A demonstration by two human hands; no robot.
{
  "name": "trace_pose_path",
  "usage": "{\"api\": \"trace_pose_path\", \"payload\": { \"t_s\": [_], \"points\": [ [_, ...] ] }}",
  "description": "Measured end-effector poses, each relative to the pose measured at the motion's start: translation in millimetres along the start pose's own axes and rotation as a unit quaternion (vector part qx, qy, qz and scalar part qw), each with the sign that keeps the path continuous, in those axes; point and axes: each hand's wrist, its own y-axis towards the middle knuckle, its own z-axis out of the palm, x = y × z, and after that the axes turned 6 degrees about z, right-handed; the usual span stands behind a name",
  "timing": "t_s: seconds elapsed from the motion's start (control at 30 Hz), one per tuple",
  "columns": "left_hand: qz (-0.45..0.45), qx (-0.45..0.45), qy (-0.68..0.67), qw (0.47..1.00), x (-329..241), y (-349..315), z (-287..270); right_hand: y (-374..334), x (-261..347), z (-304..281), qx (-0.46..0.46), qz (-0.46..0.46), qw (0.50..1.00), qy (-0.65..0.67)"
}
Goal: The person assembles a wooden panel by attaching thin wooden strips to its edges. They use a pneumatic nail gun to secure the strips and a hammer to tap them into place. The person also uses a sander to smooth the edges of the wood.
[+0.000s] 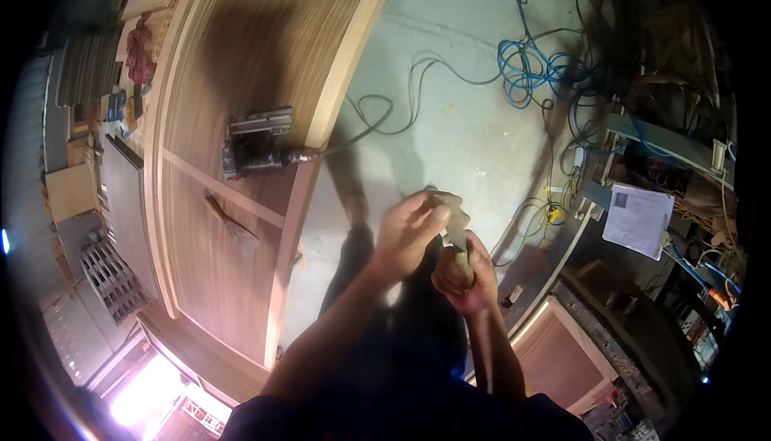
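Head view: right of the long, pale-edged, brown wood-grain panel (215, 272), the left hand (404, 236) pinches a flat, jagged grey-brown piece (455, 221). The right hand (472, 282) grips its lower end.

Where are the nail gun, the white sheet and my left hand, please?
Nail gun (252, 157), head view: its dark body.
White sheet (638, 220), head view: its middle.
Left hand (403, 236), head view: its middle.
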Motion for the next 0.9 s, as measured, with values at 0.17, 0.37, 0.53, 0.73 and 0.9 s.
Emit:
{"api": "trace_pose_path", "payload": {
  "t_s": [0.17, 0.37, 0.53, 0.73, 0.9],
  "points": [
    [0.021, -0.013, 0.108, 0.994, -24, -7, 15, -14, 0, 12, -0.098, 0.049, 0.994, -0.012],
    [0.043, -0.018, 0.094, 0.994, -32, -19, 24, -27, 8, 11, -0.013, 0.043, 0.999, -0.019],
    [0.05, -0.042, 0.102, 0.993, -4, -12, 39, -30, 23, 48, -0.059, -0.088, 0.984, -0.141],
    [-0.027, 0.028, 0.267, 0.963, -19, -2, 58, -16, 54, 72, -0.123, -0.264, 0.815, -0.5],
    [-0.008, -0.011, 0.13, 0.991, -51, 86, 60, 42, 116, 81, -0.167, -0.175, 0.76, -0.603]
  ]
}}
